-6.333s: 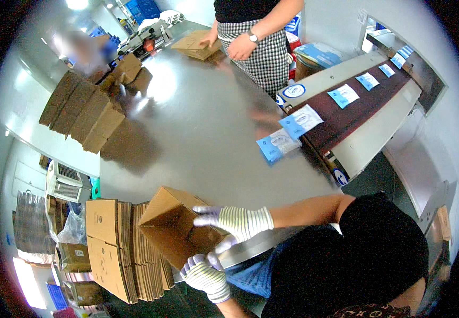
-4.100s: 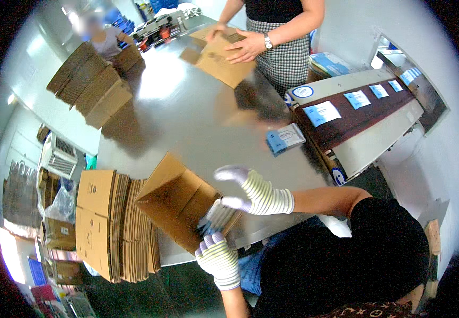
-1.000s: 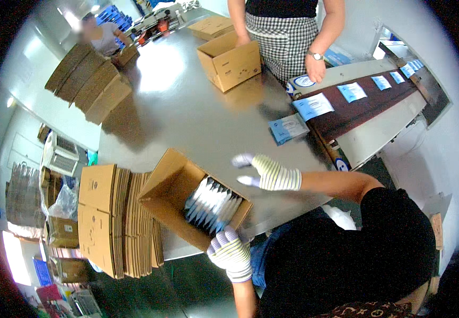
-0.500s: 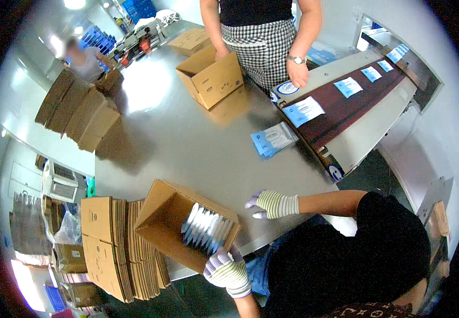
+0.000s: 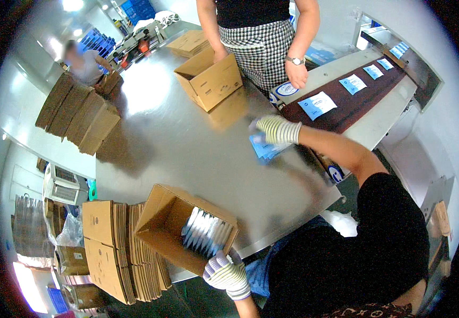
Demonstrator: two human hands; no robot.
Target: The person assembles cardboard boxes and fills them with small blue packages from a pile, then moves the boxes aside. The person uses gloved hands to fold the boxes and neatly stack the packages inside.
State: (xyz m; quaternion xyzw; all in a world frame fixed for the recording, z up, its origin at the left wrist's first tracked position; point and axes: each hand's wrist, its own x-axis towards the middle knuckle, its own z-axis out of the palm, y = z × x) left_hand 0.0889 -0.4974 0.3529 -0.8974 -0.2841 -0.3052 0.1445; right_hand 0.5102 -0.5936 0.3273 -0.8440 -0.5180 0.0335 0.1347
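Observation:
My left hand (image 5: 226, 273), in a striped knit glove, grips the near edge of an open cardboard box (image 5: 158, 225). Inside that box stands a row of blue-and-white packets (image 5: 204, 231). My right hand (image 5: 278, 130), gloved the same way, is over a small pile of blue packets (image 5: 264, 151) at the table's right side. Its fingers are smeared by motion and partly hide the pile, so I cannot tell whether they hold a packet.
A conveyor belt (image 5: 364, 103) with spaced packets adjoins the metal table (image 5: 187, 153). Across it, a co-worker's hand (image 5: 296, 74) rests near the belt's end, beside another open box (image 5: 211, 85). Flattened cartons (image 5: 102, 244) stand left of my box; more cardboard (image 5: 81, 114) is stacked further off.
My right hand has moved away from me, over the packet pile. Packets on the belt have shifted slightly. My left hand stays on the box edge.

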